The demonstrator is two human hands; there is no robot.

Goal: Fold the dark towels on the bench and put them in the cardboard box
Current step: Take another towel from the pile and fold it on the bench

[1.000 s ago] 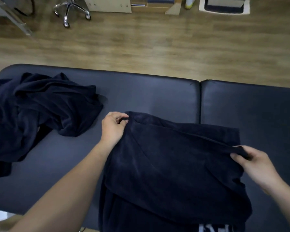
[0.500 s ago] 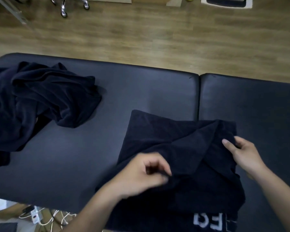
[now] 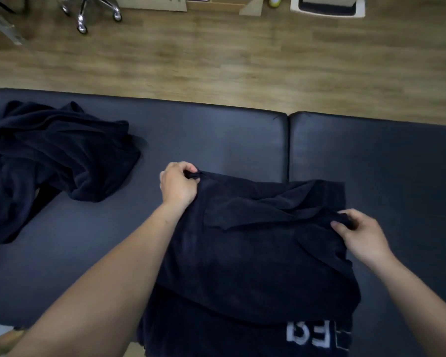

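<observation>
Left hand (image 3: 178, 186) back pinching towel (image 3: 255, 253) corner, crumpled towel pile (image 3: 49, 155) cut off left

Indoor workroom, treatment-room or office type; exact kind unclear.
- Counter (image 3: 216, 140) across 9 to 3 o'clock: dark padded vinyl, like massage couch, two cushions meeting at seam (image 3: 288, 145).
- Floor (image 3: 242, 68) beyond, toward 12 o'clock: wood-look laminate planks.
- Chrome swivel-chair base (image 3: 88, 11) on castors at 11 o'clock.
- Pale wood cabinet (image 3: 152, 2) at 12 o'clock, against far edge.
- White-framed dark pad (image 3: 327, 7) on floor at 1 o'clock.
- Slanted metal leg (image 3: 0, 24) at 10 o'clock.
</observation>
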